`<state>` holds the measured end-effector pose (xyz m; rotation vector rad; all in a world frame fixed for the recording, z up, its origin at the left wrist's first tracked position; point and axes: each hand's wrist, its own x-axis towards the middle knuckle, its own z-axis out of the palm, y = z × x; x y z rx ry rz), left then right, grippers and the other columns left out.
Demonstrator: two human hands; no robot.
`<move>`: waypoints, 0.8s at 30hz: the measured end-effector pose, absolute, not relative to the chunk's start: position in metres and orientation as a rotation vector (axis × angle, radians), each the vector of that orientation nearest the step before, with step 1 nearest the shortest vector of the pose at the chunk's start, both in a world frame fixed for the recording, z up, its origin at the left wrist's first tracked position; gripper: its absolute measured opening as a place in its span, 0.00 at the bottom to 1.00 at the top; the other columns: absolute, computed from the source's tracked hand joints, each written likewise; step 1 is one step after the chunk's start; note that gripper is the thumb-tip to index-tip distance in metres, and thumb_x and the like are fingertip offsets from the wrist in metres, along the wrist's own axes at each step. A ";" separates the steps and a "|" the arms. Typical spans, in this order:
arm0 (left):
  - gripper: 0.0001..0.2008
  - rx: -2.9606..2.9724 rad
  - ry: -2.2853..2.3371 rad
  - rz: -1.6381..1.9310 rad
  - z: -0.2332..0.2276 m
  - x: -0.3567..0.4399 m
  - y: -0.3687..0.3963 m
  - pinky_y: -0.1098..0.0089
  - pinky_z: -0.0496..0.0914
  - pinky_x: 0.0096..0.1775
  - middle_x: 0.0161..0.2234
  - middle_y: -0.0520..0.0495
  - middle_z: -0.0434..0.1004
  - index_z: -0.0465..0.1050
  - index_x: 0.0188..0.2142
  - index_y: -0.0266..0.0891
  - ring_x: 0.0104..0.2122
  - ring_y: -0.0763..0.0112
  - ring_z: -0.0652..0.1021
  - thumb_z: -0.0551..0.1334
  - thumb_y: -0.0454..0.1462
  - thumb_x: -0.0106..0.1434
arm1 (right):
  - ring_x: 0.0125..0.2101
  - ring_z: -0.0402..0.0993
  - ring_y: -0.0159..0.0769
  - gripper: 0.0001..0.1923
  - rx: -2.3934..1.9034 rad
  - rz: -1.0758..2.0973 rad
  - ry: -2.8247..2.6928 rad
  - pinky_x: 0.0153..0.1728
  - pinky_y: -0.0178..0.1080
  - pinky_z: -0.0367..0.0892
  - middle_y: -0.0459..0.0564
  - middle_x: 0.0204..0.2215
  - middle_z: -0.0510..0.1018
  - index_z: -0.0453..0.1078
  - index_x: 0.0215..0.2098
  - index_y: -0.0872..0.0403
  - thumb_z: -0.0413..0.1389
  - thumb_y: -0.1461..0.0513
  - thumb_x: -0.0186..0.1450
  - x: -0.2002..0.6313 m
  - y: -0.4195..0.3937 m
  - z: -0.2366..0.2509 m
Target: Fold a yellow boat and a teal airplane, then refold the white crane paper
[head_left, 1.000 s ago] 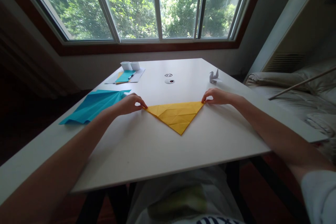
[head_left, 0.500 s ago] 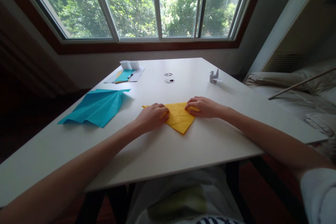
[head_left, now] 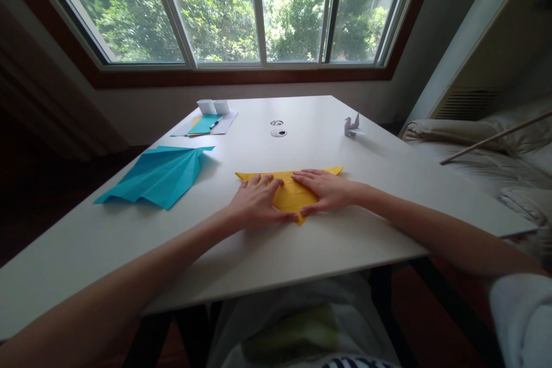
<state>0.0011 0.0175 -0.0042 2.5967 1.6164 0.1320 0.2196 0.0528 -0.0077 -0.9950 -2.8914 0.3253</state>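
Observation:
A yellow sheet of origami paper [head_left: 290,200], folded into a triangle with creases across it, lies on the white table [head_left: 241,276]. One corner points towards me, and the long edge runs along the far side. My left hand [head_left: 259,202] rests on its left part, fingers spread and thumb near the front corner. My right hand [head_left: 325,191] lies flat over the right part, thumb also close to that front corner. Both palms hide portions of the paper. To the left is a creased blue sheet of paper [head_left: 159,175], partly raised off the table.
A white paper crane [head_left: 351,125] stands at the far right. At the back left, two small white folded paper boxes [head_left: 213,106] and a pen [head_left: 214,124] sit with stacked coloured sheets [head_left: 202,125]. Round cable-hole covers [head_left: 278,133] lie mid-table. The window [head_left: 259,11] is beyond.
My hands have moved from the far edge of the yellow paper nearer its middle and front corner. The fingers have opened from a pinch and now lie spread on it.

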 end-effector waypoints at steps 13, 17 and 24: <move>0.42 2.477 1.725 -0.088 0.002 -0.018 0.040 0.49 0.56 0.51 0.60 0.41 0.56 0.57 0.57 0.46 0.55 0.47 0.60 0.45 0.66 0.51 | 0.62 0.41 0.50 0.51 -1.301 0.505 -2.897 0.60 0.48 0.43 0.56 0.64 0.46 0.42 0.65 0.56 0.49 0.37 0.53 0.252 0.077 -0.003; 0.45 2.421 1.837 -0.177 0.005 -0.026 0.045 0.53 0.60 0.47 0.57 0.38 0.61 0.56 0.58 0.45 0.52 0.47 0.65 0.46 0.67 0.48 | 0.62 0.43 0.50 0.50 -1.348 0.459 -2.921 0.60 0.47 0.46 0.55 0.63 0.48 0.44 0.65 0.55 0.49 0.38 0.53 0.267 0.087 -0.002; 0.48 2.360 1.955 -0.269 0.007 -0.036 0.050 0.54 0.62 0.44 0.53 0.33 0.65 0.57 0.58 0.43 0.48 0.45 0.69 0.46 0.69 0.45 | 0.60 0.49 0.52 0.47 -1.388 0.439 -2.908 0.58 0.47 0.52 0.57 0.62 0.54 0.51 0.62 0.57 0.50 0.38 0.53 0.280 0.093 0.003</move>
